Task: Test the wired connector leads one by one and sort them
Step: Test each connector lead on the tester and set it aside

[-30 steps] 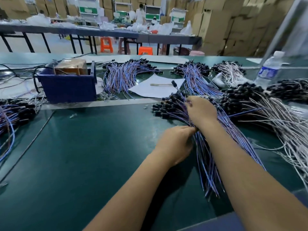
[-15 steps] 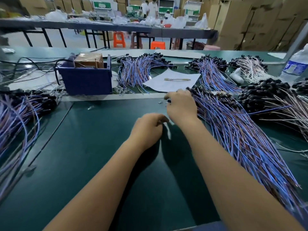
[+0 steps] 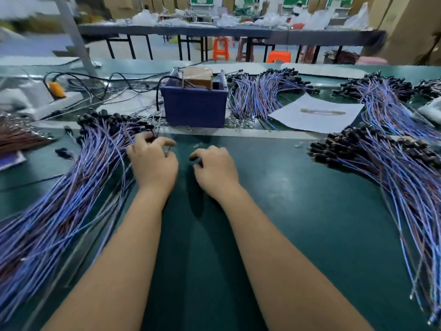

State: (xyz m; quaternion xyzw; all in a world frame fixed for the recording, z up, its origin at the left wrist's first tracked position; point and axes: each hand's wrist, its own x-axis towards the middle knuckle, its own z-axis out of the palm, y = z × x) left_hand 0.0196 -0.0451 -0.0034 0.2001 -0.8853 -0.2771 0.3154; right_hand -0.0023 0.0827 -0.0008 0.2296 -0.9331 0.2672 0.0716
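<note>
Two big piles of blue-and-brown connector leads with black plugs lie on the green mat: one on the left (image 3: pixel 59 211), one on the right (image 3: pixel 393 175). My left hand (image 3: pixel 152 163) hovers at the inner edge of the left pile, its fingers spread and loosely curled over the plugs, and its fingertips touch the leads. My right hand (image 3: pixel 214 170) sits beside it over bare mat with its fingers loosely curled down, and I see nothing held in it. A blue box (image 3: pixel 194 108) with a brown block inside stands just beyond both hands.
More lead bundles lie at the back centre (image 3: pixel 260 94) and back right (image 3: pixel 381 99). A white sheet (image 3: pixel 315 115) with a thin tool on it lies between them. A white power strip (image 3: pixel 47 99) with cables and a brown wire bundle (image 3: pixel 19 137) are at the far left.
Both hands left the right pile and travelled left across the mat to the left pile. My view swung left with them. The left hand's fingers have spread apart.
</note>
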